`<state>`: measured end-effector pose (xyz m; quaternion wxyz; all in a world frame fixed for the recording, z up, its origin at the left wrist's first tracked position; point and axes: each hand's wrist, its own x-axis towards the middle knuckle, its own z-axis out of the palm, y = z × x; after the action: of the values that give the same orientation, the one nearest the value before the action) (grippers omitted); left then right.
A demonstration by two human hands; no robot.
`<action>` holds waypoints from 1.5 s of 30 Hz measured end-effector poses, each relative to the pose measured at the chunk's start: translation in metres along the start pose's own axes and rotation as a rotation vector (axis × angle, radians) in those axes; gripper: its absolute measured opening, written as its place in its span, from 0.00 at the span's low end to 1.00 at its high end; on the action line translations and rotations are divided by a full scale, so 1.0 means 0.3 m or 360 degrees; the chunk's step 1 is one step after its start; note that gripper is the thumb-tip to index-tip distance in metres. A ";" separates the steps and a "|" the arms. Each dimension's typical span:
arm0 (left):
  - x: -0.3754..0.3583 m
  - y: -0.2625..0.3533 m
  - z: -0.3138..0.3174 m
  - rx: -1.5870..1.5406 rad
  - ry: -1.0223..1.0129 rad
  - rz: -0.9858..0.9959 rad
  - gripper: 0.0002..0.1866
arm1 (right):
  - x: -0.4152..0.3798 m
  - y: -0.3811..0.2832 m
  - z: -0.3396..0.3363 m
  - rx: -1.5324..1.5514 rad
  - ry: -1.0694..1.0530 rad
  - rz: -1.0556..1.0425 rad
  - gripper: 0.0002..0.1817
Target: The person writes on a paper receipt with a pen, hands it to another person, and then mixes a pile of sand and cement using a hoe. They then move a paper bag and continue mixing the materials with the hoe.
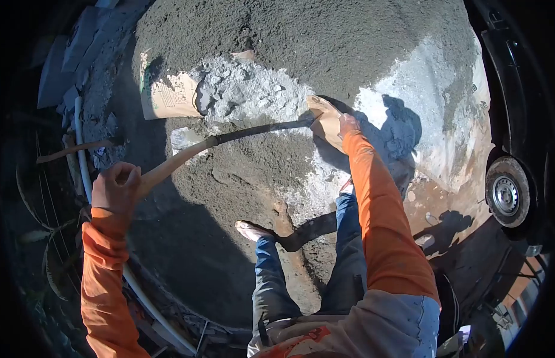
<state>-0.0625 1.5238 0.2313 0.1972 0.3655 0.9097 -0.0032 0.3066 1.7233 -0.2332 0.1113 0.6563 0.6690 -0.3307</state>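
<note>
My left hand (115,186) is closed around the end of a long wooden tool handle (179,158). The handle runs to the right and turns dark grey, as if coated, towards its far end. That end meets a piece of torn brown paper bag (326,123); the tool's head is hidden there. The bag piece is gripped in my right hand (349,124), fingers partly out of sight behind it. Lumpy pale grey cement powder (253,89) lies just beyond the handle, beside another torn paper bag (173,98) on its left.
A wide heap of dark grey sand (349,42) spreads at the top. Pale powder (444,77) covers ground on the right. A dark vehicle's wheel (507,192) stands at the right edge. A white pipe (82,149) and debris line the left. My feet stand amid the material.
</note>
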 end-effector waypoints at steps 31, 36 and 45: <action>0.051 -0.127 0.001 -0.0277 -0.0124 -0.0229 0.10 | 0.098 0.042 0.101 -0.0601 0.0175 -0.0126 0.15; 0.047 -0.127 0.008 -0.0289 -0.0071 -0.0214 0.09 | 0.009 -0.004 -0.129 -0.0054 0.0665 -0.0137 0.09; 0.044 -0.162 -0.002 -0.0273 -0.0064 -0.0100 0.09 | -0.028 0.174 -0.332 0.0331 0.1074 0.0135 0.11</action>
<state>-0.1038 1.4971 0.2203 0.2458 0.3184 0.9135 0.0613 0.3855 1.7710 -0.1683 -0.1697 0.7636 0.6030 -0.1565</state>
